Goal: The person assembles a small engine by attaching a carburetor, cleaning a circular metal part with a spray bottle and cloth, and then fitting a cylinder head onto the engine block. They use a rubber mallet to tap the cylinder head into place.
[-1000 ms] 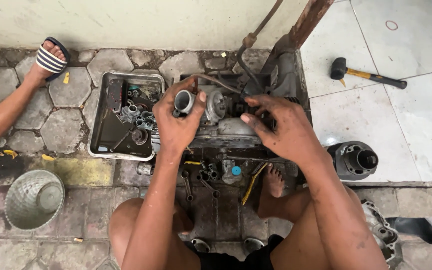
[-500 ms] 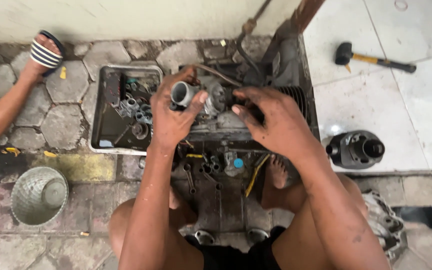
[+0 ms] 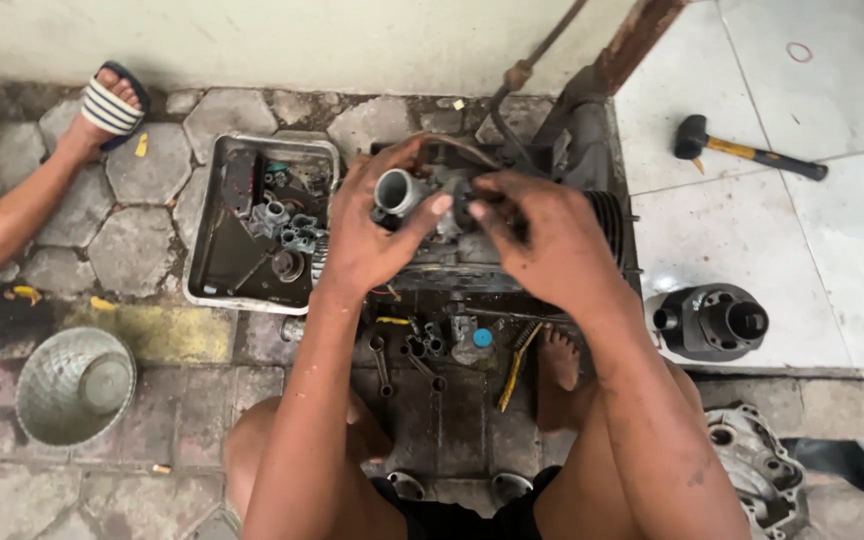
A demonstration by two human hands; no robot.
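The left hand is wrapped around a small grey metal part with a round open mouth, probably a carburettor, though grime blurs its shape. The mouth shows at 1 o'clock of the palm, between the curled fingers above and the thumb, which presses in from 3 o'clock. The right hand meets it from the other side: its fingers are bent and pinched on the part's right end, just beside the left thumb, so both hands are grasping the same piece. How much of the part lies under the right palm cannot be told.

The part is held just above the dark engine block, which sits on the stone floor at the top centre of the view. At 9 o'clock of the hands lies a dented metal tray holding small greasy fittings. At 6 o'clock, between the person's knees, spanners and a yellow-handled brush lie on a dark plate. A black cylinder stands at 4 o'clock on the white tiles, and a hammer lies at 2 o'clock, well apart. At 7 o'clock a woven basket rests on the floor. Another person's leg and striped sandal reach in at 10 o'clock.
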